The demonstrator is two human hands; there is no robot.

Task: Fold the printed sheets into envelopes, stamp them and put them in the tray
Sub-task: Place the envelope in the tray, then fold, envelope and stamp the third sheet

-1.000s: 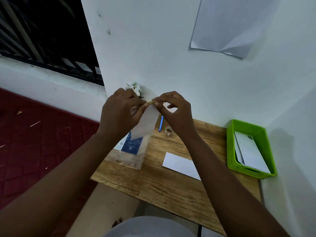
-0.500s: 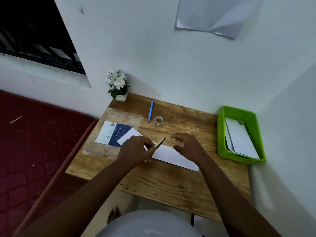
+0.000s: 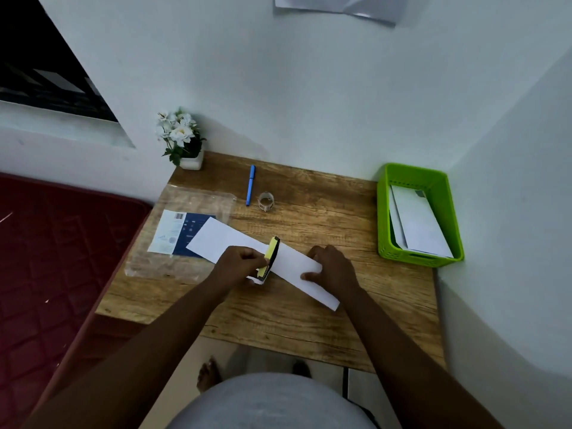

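From the head camera, a wooden table [image 3: 278, 320] stands in a white-walled corner, and a white envelope [image 3: 297, 264] lies flat across its middle, running from upper left to lower right. A second white sheet [image 3: 213, 239] lies just left of it, touching or overlapping it (the join is hidden under the hand), with its far corner over a blue and white printed card [image 3: 178, 232]. The left hand [image 3: 240, 264] has its fingers curled round a yellow and black stamp [image 3: 270, 257], pinching it between thumb and fingers, and the stamp sits on the envelope near its middle. The right hand [image 3: 332, 270] rests on the right part of the envelope, fingers bent and fingertips pressed down on the paper, holding it against the table.

A green tray [image 3: 433, 181] stands at the table's right edge, well apart from the hands, with white envelopes [image 3: 418, 224] leaning inside it. The printed card lies inside a clear plastic sleeve [image 3: 185, 199] on the left part of the table. A blue pen [image 3: 250, 185] and a small roll of tape [image 3: 266, 201] lie near each other at the back, and a white pot of white flowers [image 3: 182, 137] stands in the back left corner. A sheet of paper [image 3: 337, 7] hangs on the wall above. A dark red mattress [image 3: 55, 274] lies left of the table.
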